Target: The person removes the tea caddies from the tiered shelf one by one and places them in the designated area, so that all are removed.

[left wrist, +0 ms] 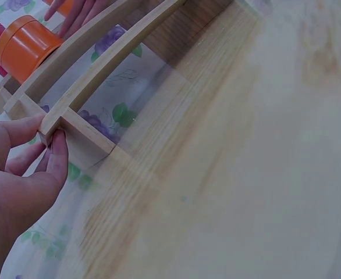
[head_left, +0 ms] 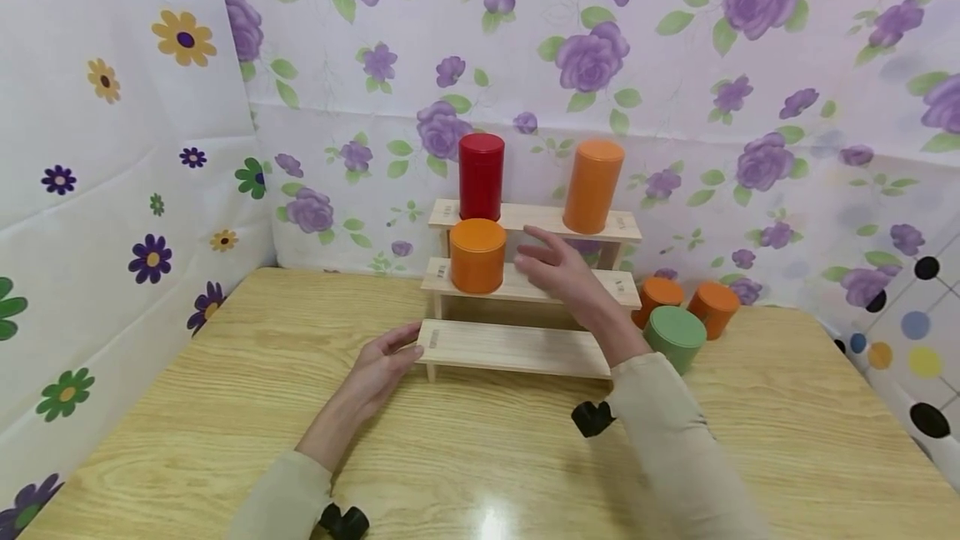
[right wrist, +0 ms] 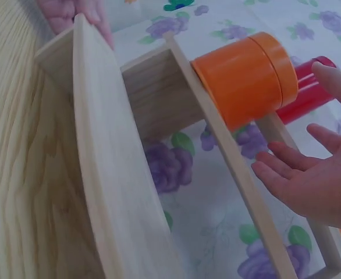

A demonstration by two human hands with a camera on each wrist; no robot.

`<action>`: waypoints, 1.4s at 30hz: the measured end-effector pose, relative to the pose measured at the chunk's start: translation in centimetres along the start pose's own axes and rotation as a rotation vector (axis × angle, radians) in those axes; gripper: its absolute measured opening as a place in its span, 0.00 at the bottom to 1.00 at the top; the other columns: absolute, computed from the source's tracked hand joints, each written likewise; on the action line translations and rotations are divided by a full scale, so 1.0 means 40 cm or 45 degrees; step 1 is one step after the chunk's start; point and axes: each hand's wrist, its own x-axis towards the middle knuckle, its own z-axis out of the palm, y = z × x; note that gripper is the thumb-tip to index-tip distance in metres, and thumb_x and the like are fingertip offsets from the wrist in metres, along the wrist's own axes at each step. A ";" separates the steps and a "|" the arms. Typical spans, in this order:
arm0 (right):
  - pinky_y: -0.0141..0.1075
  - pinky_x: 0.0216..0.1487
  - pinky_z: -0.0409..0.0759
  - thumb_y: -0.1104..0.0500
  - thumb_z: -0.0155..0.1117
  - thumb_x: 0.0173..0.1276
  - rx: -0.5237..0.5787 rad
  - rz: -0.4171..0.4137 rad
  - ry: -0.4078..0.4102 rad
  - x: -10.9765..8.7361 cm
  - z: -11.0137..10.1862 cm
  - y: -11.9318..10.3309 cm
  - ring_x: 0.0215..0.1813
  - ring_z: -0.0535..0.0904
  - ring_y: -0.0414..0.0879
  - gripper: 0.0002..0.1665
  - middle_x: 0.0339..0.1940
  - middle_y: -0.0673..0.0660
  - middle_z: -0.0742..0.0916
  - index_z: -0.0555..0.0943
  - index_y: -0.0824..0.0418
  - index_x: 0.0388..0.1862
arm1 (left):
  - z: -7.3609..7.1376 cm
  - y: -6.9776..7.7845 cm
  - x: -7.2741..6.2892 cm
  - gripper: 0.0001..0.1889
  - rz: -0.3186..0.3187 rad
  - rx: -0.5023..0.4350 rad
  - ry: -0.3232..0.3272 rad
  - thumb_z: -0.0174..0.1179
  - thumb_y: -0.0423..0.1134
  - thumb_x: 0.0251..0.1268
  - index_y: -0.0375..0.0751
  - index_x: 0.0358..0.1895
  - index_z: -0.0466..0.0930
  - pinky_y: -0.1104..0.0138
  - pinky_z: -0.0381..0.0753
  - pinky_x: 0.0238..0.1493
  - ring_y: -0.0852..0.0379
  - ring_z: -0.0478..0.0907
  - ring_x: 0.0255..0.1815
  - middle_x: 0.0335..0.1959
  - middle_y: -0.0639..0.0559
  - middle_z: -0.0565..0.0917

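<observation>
A three-step wooden display shelf (head_left: 517,348) stands on the table in the head view. My left hand (head_left: 378,369) pinches the left end of its lowest step; the left wrist view shows the thumb (left wrist: 26,129) and fingers around that corner. A short orange canister (head_left: 477,261) stands at the left of the middle step. Just right of it, my right hand (head_left: 558,273) hovers with fingers extended and nothing held. On the top step are a tall red canister (head_left: 482,177) at the left and a tall orange canister (head_left: 594,187) at the right.
Right of the shelf, a green canister (head_left: 677,340) stands on the wooden table (head_left: 480,457) with two orange canisters, one of them (head_left: 715,309) behind it to the right. Flowered cloth (head_left: 337,140) hangs close behind the shelf and along the left side.
</observation>
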 end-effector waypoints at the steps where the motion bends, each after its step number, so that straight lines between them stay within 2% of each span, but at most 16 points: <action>1: 0.50 0.66 0.67 0.50 0.63 0.69 -0.002 0.005 0.000 0.004 0.005 -0.002 0.67 0.68 0.56 0.42 0.71 0.62 0.69 0.56 0.52 0.77 | 0.000 -0.001 -0.001 0.28 0.001 0.002 -0.002 0.53 0.26 0.69 0.27 0.70 0.58 0.71 0.70 0.59 0.52 0.67 0.61 0.67 0.37 0.63; 5: 0.49 0.65 0.68 0.49 0.66 0.67 -0.002 0.025 0.012 0.019 0.023 -0.009 0.67 0.69 0.54 0.44 0.70 0.59 0.70 0.57 0.51 0.77 | -0.002 -0.003 -0.004 0.28 0.008 0.015 -0.006 0.53 0.26 0.69 0.26 0.70 0.58 0.71 0.70 0.59 0.52 0.67 0.61 0.67 0.36 0.62; 11: 0.49 0.66 0.67 0.53 0.68 0.66 0.014 0.068 0.016 0.039 0.044 -0.015 0.69 0.66 0.53 0.45 0.70 0.57 0.71 0.56 0.51 0.77 | -0.001 -0.007 -0.006 0.28 -0.006 0.009 0.001 0.53 0.26 0.69 0.26 0.70 0.59 0.72 0.72 0.58 0.54 0.69 0.59 0.67 0.36 0.63; 18: 0.48 0.65 0.68 0.50 0.70 0.63 -0.003 0.125 0.054 0.058 0.073 -0.015 0.70 0.66 0.52 0.47 0.70 0.56 0.71 0.58 0.46 0.77 | -0.004 -0.004 -0.013 0.28 -0.009 0.007 0.000 0.53 0.25 0.68 0.26 0.70 0.58 0.72 0.72 0.57 0.54 0.69 0.59 0.67 0.35 0.62; 26: 0.47 0.63 0.71 0.52 0.71 0.63 0.054 0.101 0.055 0.082 0.106 -0.009 0.66 0.69 0.52 0.47 0.68 0.56 0.73 0.58 0.47 0.76 | -0.009 -0.002 -0.010 0.28 -0.015 0.018 0.008 0.53 0.26 0.69 0.26 0.70 0.58 0.71 0.72 0.57 0.53 0.67 0.60 0.67 0.36 0.62; 34: 0.50 0.66 0.67 0.51 0.72 0.60 0.024 0.123 0.085 0.090 0.112 -0.017 0.67 0.67 0.52 0.52 0.70 0.56 0.71 0.54 0.48 0.78 | 0.001 -0.001 -0.005 0.28 -0.020 -0.011 0.014 0.53 0.25 0.68 0.27 0.70 0.59 0.71 0.73 0.55 0.53 0.68 0.59 0.67 0.37 0.63; 42: 0.49 0.66 0.68 0.50 0.72 0.61 -0.001 0.102 0.079 0.093 0.110 -0.026 0.68 0.67 0.52 0.50 0.69 0.54 0.72 0.56 0.50 0.77 | 0.000 0.002 0.003 0.28 0.007 -0.016 -0.008 0.52 0.24 0.68 0.26 0.70 0.57 0.72 0.72 0.57 0.55 0.70 0.57 0.67 0.35 0.62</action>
